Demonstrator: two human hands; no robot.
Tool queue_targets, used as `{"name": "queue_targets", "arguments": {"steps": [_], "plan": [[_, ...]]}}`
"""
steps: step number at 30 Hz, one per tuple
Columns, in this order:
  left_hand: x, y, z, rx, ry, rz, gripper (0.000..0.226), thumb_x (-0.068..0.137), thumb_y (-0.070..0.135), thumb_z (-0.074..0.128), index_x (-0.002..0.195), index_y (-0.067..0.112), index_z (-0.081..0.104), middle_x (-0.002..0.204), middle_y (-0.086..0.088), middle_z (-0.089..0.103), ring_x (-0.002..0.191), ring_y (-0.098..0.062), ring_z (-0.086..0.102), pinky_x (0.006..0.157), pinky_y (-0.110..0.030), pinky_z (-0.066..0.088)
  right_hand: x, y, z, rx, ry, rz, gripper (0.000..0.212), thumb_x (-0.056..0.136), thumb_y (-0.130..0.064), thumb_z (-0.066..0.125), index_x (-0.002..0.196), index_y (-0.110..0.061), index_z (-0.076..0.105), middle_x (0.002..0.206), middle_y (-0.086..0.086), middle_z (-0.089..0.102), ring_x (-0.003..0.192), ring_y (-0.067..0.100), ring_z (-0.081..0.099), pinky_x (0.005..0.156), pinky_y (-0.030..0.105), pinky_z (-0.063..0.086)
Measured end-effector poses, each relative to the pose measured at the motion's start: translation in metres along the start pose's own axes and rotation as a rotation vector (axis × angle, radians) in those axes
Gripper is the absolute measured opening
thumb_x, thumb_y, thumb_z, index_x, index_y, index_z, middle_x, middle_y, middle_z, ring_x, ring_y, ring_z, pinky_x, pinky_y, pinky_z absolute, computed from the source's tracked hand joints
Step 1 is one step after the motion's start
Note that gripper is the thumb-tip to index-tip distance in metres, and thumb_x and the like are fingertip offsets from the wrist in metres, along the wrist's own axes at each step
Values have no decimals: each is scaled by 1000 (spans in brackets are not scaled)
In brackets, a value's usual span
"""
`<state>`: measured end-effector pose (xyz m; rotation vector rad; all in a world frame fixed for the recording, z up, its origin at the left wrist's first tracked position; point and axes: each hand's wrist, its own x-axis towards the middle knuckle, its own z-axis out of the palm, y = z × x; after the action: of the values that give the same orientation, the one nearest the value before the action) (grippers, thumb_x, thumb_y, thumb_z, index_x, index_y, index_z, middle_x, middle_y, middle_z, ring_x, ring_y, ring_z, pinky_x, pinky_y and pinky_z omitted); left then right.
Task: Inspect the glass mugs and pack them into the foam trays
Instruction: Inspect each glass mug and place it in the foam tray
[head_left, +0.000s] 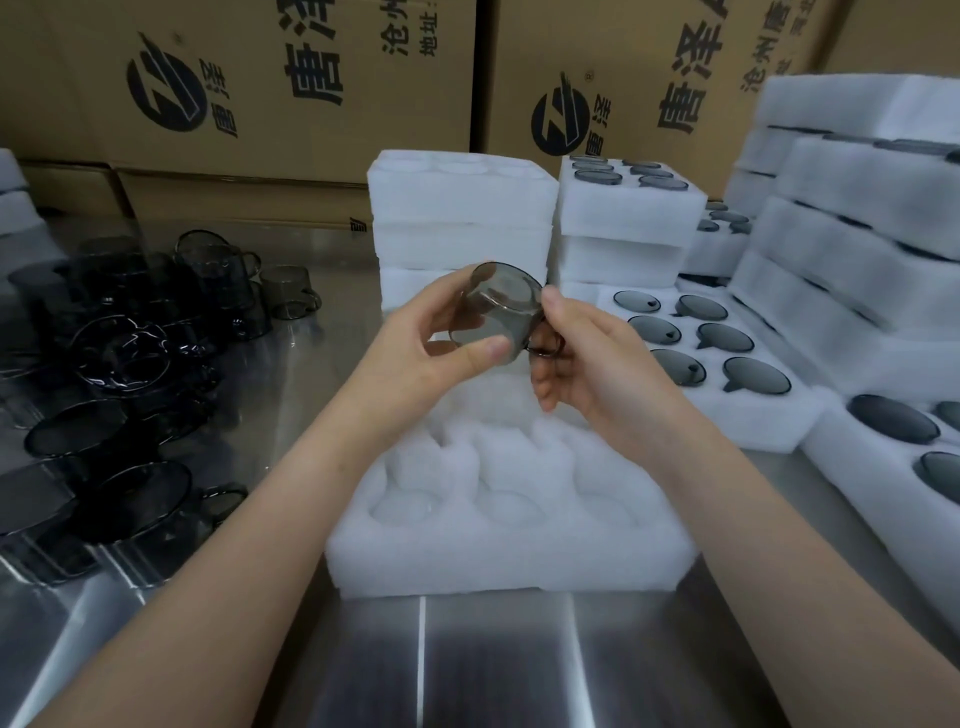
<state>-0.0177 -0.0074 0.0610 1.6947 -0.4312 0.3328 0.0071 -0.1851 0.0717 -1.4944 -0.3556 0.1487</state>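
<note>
A smoky grey glass mug (496, 306) is held tilted in the air above an empty white foam tray (509, 551) at the centre of the table. My left hand (431, 338) grips the mug's body, thumb on the near wall and fingers behind. My right hand (576, 353) pinches the mug at its rim and handle side, with the dark handle ring between the fingers. The tray's round pockets under my hands hold nothing.
Several loose grey glass mugs (130, 353) crowd the steel table at the left. A filled foam tray (727, 415) lies right of centre, another (852, 467) at the right edge. Stacked foam trays (462, 208) stand behind, more stacks (857, 234) at the right. Cardboard boxes (260, 78) line the back.
</note>
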Motion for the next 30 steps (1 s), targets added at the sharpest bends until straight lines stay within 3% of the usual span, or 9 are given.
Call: {"name": "queue_targets", "arguments": {"steps": [3, 6, 9, 12, 16, 19, 21, 26, 30], "plan": [[-1, 0, 1, 9, -45, -3, 59, 79, 23, 69, 134, 23, 50, 129, 2, 62, 123, -14, 55, 101, -37, 48, -1, 0, 0, -18, -15, -25, 37, 83, -51, 60, 69, -17, 56, 59, 1, 49, 51, 16, 46, 45, 25, 39], [1, 0, 3, 5, -37, 7, 45, 81, 18, 71, 123, 21, 56, 118, 5, 66, 115, -9, 60, 94, -29, 51, 0, 3, -1, 18, -29, -35, 36, 95, -41, 55, 68, -17, 56, 61, 0, 50, 52, 15, 47, 47, 24, 38], [2, 2, 5, -24, 2, 4, 34, 88, 8, 65, 120, 15, 56, 110, 5, 67, 102, -1, 63, 87, -18, 49, 0, 4, -1, 121, -81, -32, 31, 94, -34, 55, 71, -15, 62, 65, 1, 54, 56, 15, 50, 52, 24, 43], [1, 4, 3, -66, 25, -38, 36, 90, 22, 56, 124, 12, 54, 114, -4, 66, 103, -11, 64, 86, -17, 48, -1, 3, 0, 237, -188, -58, 22, 87, -29, 55, 85, -11, 69, 68, 3, 57, 59, 15, 54, 57, 24, 47], [1, 2, 3, -23, 35, -147, 45, 91, 51, 51, 120, 17, 58, 114, -3, 69, 107, -15, 65, 96, -35, 45, -4, 2, 2, 232, -206, -170, 18, 87, -18, 55, 93, -7, 68, 67, 2, 59, 60, 14, 56, 59, 25, 50], [1, 0, 4, -16, 35, -171, 59, 86, 55, 41, 120, 10, 58, 118, -12, 67, 107, -18, 66, 102, -44, 44, -6, 1, 4, 115, -145, -259, 11, 91, -4, 58, 92, -8, 68, 65, -2, 61, 58, 13, 57, 56, 24, 49], [1, 0, 3, -11, 27, -173, 63, 87, 57, 39, 120, 7, 57, 117, -15, 66, 102, -16, 69, 105, -49, 41, -7, 1, 6, 8, -84, -309, 17, 91, 3, 58, 89, -11, 68, 64, -7, 63, 57, 12, 55, 55, 23, 48], [-1, 2, 5, -5, -67, -143, 54, 95, 54, 28, 116, 21, 65, 104, 0, 74, 91, -23, 72, 104, -49, 42, -7, -2, 8, -103, 31, -395, 13, 80, -11, 66, 79, -22, 74, 60, -12, 59, 51, 9, 49, 54, 19, 42], [-1, 5, 7, 14, -114, -135, 55, 95, 52, 28, 118, 17, 64, 102, 1, 74, 92, -19, 72, 101, -39, 43, -6, -2, 7, -73, 36, -357, 15, 83, -24, 65, 72, -25, 75, 54, -3, 53, 49, 13, 46, 52, 20, 41]]}}
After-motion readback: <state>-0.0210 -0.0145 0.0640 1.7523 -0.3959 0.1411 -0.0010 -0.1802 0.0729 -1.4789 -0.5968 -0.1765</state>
